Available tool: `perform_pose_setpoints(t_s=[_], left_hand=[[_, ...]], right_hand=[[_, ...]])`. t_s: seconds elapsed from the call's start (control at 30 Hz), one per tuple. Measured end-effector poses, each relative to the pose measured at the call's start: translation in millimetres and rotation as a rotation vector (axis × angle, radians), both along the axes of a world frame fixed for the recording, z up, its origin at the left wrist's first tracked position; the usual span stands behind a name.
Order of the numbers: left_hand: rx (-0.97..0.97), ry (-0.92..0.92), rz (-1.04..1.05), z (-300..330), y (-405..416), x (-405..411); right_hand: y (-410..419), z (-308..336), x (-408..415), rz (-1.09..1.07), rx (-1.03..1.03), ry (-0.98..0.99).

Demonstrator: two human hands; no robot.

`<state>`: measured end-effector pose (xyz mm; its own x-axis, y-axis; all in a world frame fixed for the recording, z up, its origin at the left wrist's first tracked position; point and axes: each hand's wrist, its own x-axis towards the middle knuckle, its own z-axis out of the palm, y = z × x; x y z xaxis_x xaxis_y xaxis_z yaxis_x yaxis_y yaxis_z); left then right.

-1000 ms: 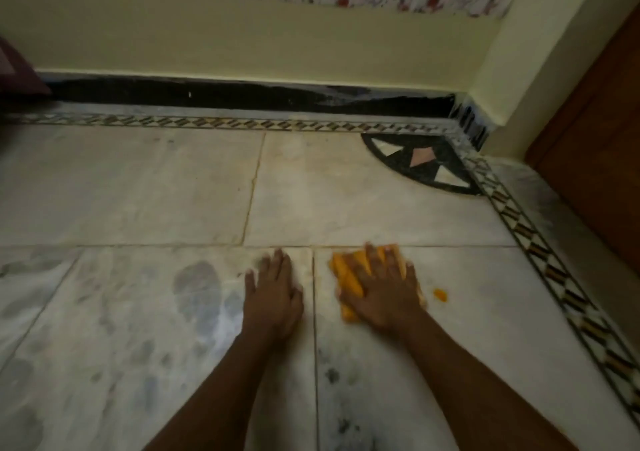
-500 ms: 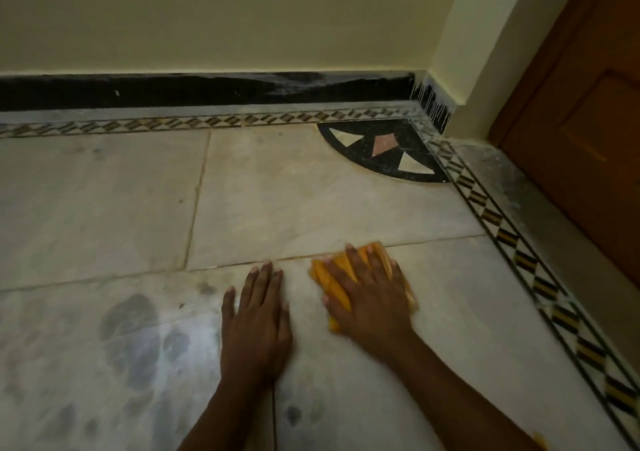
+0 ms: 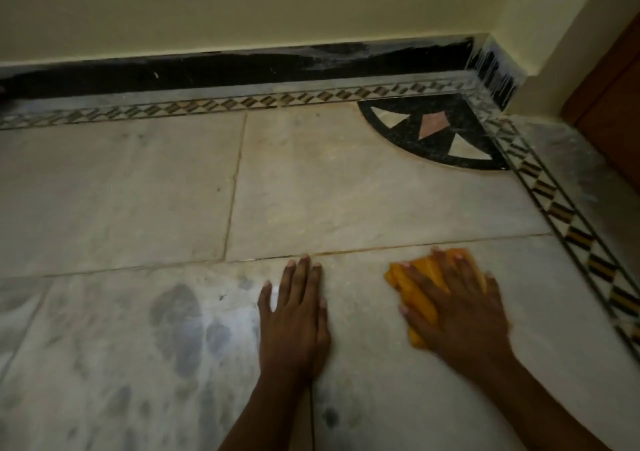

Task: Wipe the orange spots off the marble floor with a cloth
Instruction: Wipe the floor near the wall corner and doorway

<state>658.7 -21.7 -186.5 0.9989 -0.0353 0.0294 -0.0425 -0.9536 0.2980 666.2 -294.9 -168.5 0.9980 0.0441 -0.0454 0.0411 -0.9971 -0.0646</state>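
Observation:
My right hand (image 3: 460,308) presses flat on an orange cloth (image 3: 420,284) lying on the pale marble floor (image 3: 346,191), just below a tile joint. Most of the cloth is hidden under the palm and fingers; its folds stick out at the left and top. The hand is blurred. My left hand (image 3: 294,315) rests flat on the floor to the left of the cloth, fingers together, holding nothing. I see no orange spot on the floor around the cloth.
A black skirting (image 3: 242,69) and a patterned inlay border (image 3: 242,102) run along the far wall. A black quarter-circle inlay (image 3: 436,132) fills the corner. The border continues down the right side (image 3: 571,229), beside a brown wooden door (image 3: 613,104).
My right hand has slid the cloth to the right, away from my left hand. The orange spot seen beside the cloth a second ago is no longer visible. The view has shifted.

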Motion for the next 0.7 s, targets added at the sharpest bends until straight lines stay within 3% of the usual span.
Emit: perform_pose_setpoints(t_s=[0.07, 0.17, 0.23, 0.37, 0.47, 0.6, 0.63, 0.7], left_hand=[[0.013, -0.017, 0.002, -2.2, 1.9, 1.7], [0.041, -0.03, -0.002, -8.9, 3.6, 1.9], [0.038, -0.04, -0.012, -7.9, -2.7, 1.2], [0.02, -0.013, -0.02, -3.0, 0.2, 0.6], [0.013, -0.021, -0.006, -2.9, -2.3, 0.3], [0.02, -0.05, -0.006, -9.4, -1.8, 2.6], [0.029, -0.046, -0.008, -10.1, -2.0, 2.7], [0.041, -0.037, -0.007, -9.8, -0.6, 2.7]], right_hand=[[-13.5, 5.4, 35.5, -0.277, -0.033, 0.085], [23.9, 6.7, 108.1, -0.596, 0.124, 0.154], [55.6, 3.3, 118.6, -0.516, 0.17, 0.113], [60.8, 1.3, 32.1, 0.0, 0.101, 0.036], [-12.4, -0.3, 3.3, -0.166, -0.01, 0.037], [-34.9, 13.1, 91.1, -0.663, 0.074, 0.128], [-19.8, 16.7, 109.5, -0.696, 0.108, 0.149], [17.8, 14.7, 116.2, -0.506, 0.16, 0.15]])
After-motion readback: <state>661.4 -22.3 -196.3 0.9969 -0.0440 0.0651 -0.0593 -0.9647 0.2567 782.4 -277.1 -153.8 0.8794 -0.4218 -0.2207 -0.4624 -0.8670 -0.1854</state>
